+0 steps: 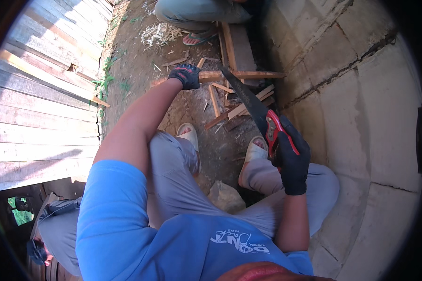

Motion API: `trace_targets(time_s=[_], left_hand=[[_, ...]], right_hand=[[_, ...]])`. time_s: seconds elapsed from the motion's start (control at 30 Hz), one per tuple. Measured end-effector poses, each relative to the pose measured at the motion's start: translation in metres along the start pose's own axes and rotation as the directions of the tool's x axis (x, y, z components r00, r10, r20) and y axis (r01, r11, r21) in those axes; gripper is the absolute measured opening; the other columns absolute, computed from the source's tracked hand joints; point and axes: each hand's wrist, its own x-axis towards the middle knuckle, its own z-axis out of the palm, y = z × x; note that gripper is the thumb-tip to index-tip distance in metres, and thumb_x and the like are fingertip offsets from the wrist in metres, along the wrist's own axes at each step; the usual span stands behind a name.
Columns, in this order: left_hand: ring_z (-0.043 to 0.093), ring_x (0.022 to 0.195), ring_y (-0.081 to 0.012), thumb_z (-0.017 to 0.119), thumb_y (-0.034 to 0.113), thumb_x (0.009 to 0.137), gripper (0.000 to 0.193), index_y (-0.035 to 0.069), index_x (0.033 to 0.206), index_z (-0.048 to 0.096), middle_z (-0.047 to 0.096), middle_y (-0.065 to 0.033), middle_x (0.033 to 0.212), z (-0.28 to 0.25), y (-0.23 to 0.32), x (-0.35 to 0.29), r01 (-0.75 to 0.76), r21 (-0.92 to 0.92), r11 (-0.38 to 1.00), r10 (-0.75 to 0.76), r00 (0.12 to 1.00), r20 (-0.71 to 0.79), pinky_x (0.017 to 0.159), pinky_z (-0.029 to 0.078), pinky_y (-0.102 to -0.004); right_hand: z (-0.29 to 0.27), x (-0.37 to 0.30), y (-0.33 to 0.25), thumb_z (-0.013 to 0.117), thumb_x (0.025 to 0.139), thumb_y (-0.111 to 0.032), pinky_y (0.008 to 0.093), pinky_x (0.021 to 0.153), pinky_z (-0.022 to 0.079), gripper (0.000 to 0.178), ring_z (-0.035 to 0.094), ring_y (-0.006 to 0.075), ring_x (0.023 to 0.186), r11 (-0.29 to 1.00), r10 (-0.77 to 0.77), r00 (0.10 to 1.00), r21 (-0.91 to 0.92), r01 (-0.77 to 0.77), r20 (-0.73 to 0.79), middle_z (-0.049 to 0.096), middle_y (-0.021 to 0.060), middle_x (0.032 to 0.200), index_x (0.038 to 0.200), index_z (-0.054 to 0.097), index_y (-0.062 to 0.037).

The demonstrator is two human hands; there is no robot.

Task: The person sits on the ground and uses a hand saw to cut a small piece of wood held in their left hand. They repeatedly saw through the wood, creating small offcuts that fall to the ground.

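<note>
My left hand (186, 76), in a black glove, is closed round a long, narrow wooden strip (248, 75) that lies crosswise ahead of me. A short light stick (201, 62) juts up beside the fingers; whether they hold it too I cannot tell. In a black glove as well, my right hand (293, 154) grips a handsaw (249, 99) by its red handle. The dark blade points forward and left, its tip over the strip to the right of my left hand. Whether the teeth touch the wood is not clear.
Under the strip's right part runs a wide plank (243, 47). Wood offcuts (239, 110) litter the dirt, with shavings (158, 35) farther off. A block wall (351, 103) stands right, a board wall (42, 117) left. Another person's leg (197, 11) is ahead; a rock (226, 196) lies between my feet.
</note>
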Motion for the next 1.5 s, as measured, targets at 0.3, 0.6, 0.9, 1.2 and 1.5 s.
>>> trace_targets(time_s=[0.3,0.6,0.9,1.2,1.5], left_hand=[[0.072,0.115,-0.0354,0.067,0.036,0.083,0.045,0.010,0.119,0.074,0.074,-0.0193,0.123,0.002,0.001,0.001,-0.016,-0.005,1.000,0.016,1.000,-0.021,0.098,0.059,-0.0481],[0.074,0.105,-0.0359,0.072,0.037,0.079,0.040,0.011,0.108,0.075,0.076,-0.0175,0.111,0.023,-0.009,0.011,-0.037,0.016,0.999,0.039,0.989,-0.142,0.091,0.060,-0.0492],[0.075,0.102,-0.0363,0.071,0.032,0.079,0.037,0.007,0.106,0.076,0.077,-0.0190,0.108,0.025,-0.014,0.010,-0.073,-0.018,0.997,0.069,0.984,-0.163,0.090,0.061,-0.0480],[0.076,0.101,-0.0349,0.070,0.029,0.078,0.033,0.007,0.101,0.078,0.078,-0.0182,0.106,0.029,-0.017,0.012,-0.073,-0.019,0.997,0.068,0.983,-0.171,0.088,0.061,-0.0462],[0.076,0.101,-0.0354,0.069,0.031,0.079,0.034,0.007,0.101,0.078,0.077,-0.0190,0.108,0.024,-0.011,0.013,-0.098,0.000,0.995,0.096,0.977,-0.188,0.089,0.061,-0.0458]], right_hand=[[0.011,0.005,0.011,0.066,0.101,-0.013,0.0278,0.063,0.052,0.039,0.063,0.0078,0.071,0.969,-0.132,0.991,-0.209,0.132,0.012,0.077,0.0068,0.105,0.139,0.069,-0.0026],[0.023,0.004,0.009,0.062,0.103,-0.014,0.0265,0.061,0.043,0.039,0.051,0.0076,0.065,0.995,-0.004,1.000,-0.103,0.006,0.016,0.072,0.0063,0.101,0.140,0.067,-0.0023],[0.043,0.023,0.018,0.063,0.104,-0.015,0.0252,0.058,0.047,0.040,0.055,0.0064,0.063,0.998,0.049,0.999,-0.033,-0.050,-0.024,0.073,0.0065,0.102,0.141,0.066,0.0007],[0.093,0.091,0.066,0.067,0.101,-0.014,0.0299,0.098,0.052,0.039,0.068,0.0154,0.111,0.992,-0.123,0.992,0.023,0.123,-0.022,0.074,0.0107,0.128,0.138,0.070,-0.0016],[0.128,0.150,0.107,0.067,0.102,-0.016,0.0320,0.104,0.050,0.035,0.068,0.0177,0.120,0.982,-0.183,0.980,0.039,0.187,-0.072,0.074,0.0140,0.131,0.133,0.073,-0.0026]])
